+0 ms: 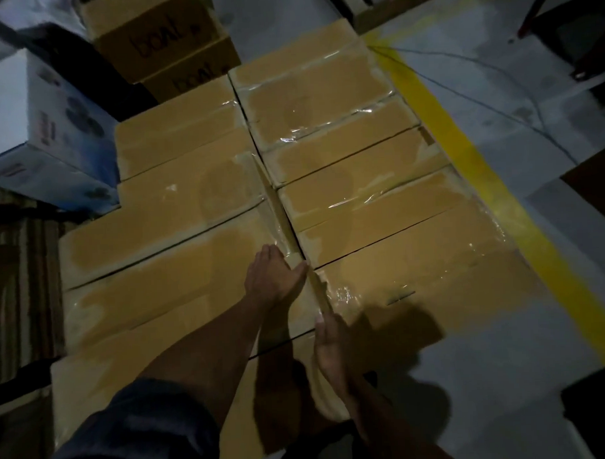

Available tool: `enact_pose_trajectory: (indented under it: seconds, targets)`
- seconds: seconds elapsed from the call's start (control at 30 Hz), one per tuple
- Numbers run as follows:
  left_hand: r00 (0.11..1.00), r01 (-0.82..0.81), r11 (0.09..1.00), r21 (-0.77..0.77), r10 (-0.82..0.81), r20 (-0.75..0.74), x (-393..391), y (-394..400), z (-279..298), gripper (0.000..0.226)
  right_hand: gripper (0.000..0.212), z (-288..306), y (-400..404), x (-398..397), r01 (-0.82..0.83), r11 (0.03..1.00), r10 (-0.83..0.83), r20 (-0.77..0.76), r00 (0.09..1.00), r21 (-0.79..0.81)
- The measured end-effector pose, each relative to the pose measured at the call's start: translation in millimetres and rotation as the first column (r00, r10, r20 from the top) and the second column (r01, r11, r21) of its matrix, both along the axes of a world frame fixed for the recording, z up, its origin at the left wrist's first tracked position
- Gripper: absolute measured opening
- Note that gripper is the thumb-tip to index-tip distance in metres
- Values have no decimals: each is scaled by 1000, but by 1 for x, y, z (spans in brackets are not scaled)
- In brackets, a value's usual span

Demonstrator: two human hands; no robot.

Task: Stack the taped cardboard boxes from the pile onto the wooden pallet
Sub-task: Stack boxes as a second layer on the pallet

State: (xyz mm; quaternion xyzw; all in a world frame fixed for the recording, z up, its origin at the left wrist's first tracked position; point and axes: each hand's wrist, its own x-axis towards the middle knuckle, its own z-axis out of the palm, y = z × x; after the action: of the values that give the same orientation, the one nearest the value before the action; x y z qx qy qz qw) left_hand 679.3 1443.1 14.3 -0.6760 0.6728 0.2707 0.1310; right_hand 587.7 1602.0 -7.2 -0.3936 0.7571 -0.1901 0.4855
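Taped cardboard boxes [197, 212] lie flat in two columns, tops w/ clear tape, near-left box [166, 296] higher than right col.
L hand [273, 276] rests flat on near-left box top at its right edge, fingers straight, thumb at seam.
R hand [331, 348] flat against that box's right side, fingers straight; grasps nothing.
Pallet hidden under boxes.
Yellow floor line [492, 195] right; white printed carton [33, 111] far left; brown "boAt" cartons [164, 38] far.
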Motion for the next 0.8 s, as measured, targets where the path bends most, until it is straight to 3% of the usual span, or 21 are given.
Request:
enact_pose_trajectory:
  seconds: [0.13,0.2,0.27,0.8]
  targets:
    - [1000,-1,999,-46,1,-1,-5,2,-1,84,71,3,-2,5,104,995,-103,34,994,-10]
    - [1000,0,997,-71,-1,-8,-5,2,0,72,50,2,-6,7,67,998,-68,20,998,12]
    - [1000,6,997,-75,-8,-24,-3,2,-2,67,44,3,-8,6,23,1000,-23,24,999,19]
    - [999,11,993,-117,-14,-30,0,1,-12,58,43,7,-9,8,106,994,-107,129,986,16]
